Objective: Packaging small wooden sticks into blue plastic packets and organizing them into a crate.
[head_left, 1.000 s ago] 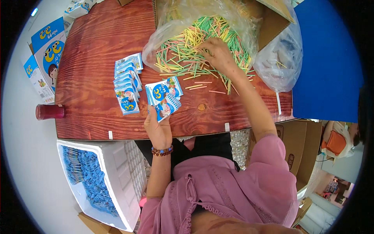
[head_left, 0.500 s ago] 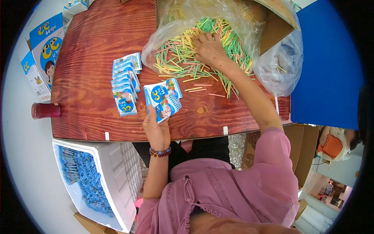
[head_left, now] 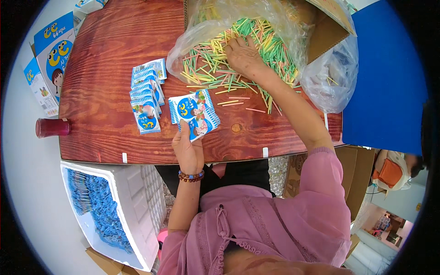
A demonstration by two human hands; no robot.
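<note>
Blue-and-white, flat, square packets (head_left: pixel 192 110) with coloured pictures sit overlapped in the left hand (head_left: pixel 188 149), gripped at their lower edge with the thumb lying across the front one, just above the near part of the reddish-brown, wood-grained table (head_left: pixel 107 50). Brown and blue round beads form a bracelet (head_left: pixel 191 176) on that wrist. Toward the far side, the right hand (head_left: pixel 246 57) reaches palm-down onto a loose heap of thin yellow, green and pink sticks (head_left: pixel 277 55), its fingers bent among them; whether they pinch any cannot be told. The heap spreads from the mouth of a clear, crumpled plastic bag (head_left: pixel 175 57) beside an open brown cardboard box (head_left: pixel 331 34), with a few strays lying nearer the person. Left of the held packets, an overlapping row of similar blue-and-white packets (head_left: pixel 147 119) lies on the table.
</note>
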